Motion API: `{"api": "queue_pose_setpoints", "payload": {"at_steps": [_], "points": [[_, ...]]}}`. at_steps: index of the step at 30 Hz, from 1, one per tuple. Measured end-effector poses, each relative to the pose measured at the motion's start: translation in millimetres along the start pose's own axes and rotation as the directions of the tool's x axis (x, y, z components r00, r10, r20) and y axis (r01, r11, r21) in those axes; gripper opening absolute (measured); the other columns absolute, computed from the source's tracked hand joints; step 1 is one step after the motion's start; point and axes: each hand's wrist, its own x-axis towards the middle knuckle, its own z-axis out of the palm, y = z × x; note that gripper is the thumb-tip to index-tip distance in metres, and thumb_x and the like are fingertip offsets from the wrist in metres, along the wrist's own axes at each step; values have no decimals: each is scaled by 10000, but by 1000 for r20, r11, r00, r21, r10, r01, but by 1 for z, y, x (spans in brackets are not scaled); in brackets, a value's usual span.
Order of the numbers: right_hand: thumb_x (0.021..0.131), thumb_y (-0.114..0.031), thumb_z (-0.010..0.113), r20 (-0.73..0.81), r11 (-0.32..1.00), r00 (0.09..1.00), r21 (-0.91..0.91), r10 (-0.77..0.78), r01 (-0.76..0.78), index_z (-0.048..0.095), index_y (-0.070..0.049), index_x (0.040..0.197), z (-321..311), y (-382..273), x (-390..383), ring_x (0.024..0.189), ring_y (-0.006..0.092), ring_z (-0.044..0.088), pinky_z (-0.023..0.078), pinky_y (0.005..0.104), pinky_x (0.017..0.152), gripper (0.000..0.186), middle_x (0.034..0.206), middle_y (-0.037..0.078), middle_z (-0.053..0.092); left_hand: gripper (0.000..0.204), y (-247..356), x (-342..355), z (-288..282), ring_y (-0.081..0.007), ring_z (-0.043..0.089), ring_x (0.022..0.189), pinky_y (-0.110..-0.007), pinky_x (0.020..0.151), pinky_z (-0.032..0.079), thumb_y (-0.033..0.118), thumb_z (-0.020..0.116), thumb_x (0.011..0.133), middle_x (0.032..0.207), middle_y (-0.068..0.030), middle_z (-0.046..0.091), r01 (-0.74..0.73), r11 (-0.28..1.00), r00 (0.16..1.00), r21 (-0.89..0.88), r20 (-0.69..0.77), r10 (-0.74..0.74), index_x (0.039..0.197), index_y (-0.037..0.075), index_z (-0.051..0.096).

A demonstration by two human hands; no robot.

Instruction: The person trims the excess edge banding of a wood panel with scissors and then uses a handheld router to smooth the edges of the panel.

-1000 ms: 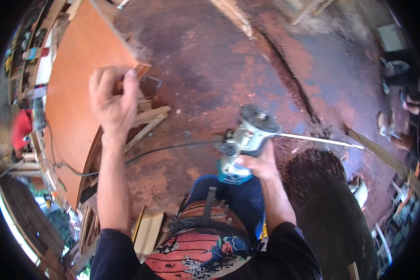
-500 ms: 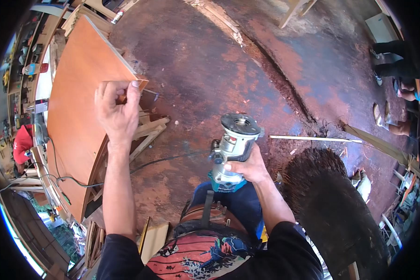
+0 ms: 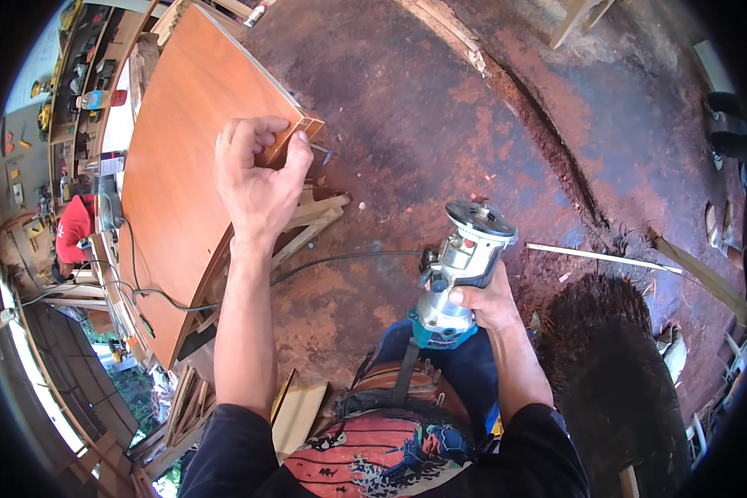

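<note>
The router [image 3: 455, 278] has a smooth silver metal barrel, a teal lower end and a round dark base plate [image 3: 480, 217] turned upward. It is just above the person's lap, in the right hand [image 3: 491, 305], whose fingers wrap the barrel with the thumb laid across the near side. The left hand [image 3: 259, 187] is half curled, with a gap between thumb and forefinger; it sits over the pointed corner of a board [image 3: 183, 108], and whether it touches the wood cannot be told. The board is a flat orange-brown sheet with fine grain, one long curved edge and a pale straight edge meeting at that corner. Rough sticks [image 3: 315, 220] show beneath. A thin black cord [image 3: 349, 257] runs from the router leftward over the board's near end.

Between board and router lies open floor [image 3: 407, 141], blotched red and dark, cut by a rough groove [image 3: 556, 153]. A shaggy dark log [image 3: 614, 357] limits room at the right elbow.

Compared with half a second ago, the scene sits farther right in view, and the base plate shows more edge-on.
</note>
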Motion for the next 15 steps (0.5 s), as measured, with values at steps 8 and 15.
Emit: {"api": "queue_pose_setpoints", "payload": {"at_steps": [8, 15], "points": [[619, -183, 982, 51, 994, 996, 77, 74, -78, 559, 35, 1340, -8, 1, -3, 1077, 231, 683, 555, 383, 964, 864, 1169, 113, 687, 184, -7, -1, 4, -180, 572, 788, -327, 725, 497, 134, 828, 811, 824, -41, 581, 56, 998, 998, -32, -33, -58, 929, 76, 700], [640, -215, 908, 3, 999, 1000, 35, 7, -8, 543, 38, 1318, -6, 8, -6, 921, 288, 739, 609, 424, 853, 810, 1040, 162, 715, 194, -5, 0, 6, -156, 566, 767, -312, 702, 500, 152, 843, 820, 816, -28, 583, 76, 995, 996, -62, -41, -79, 924, 75, 699]]}}
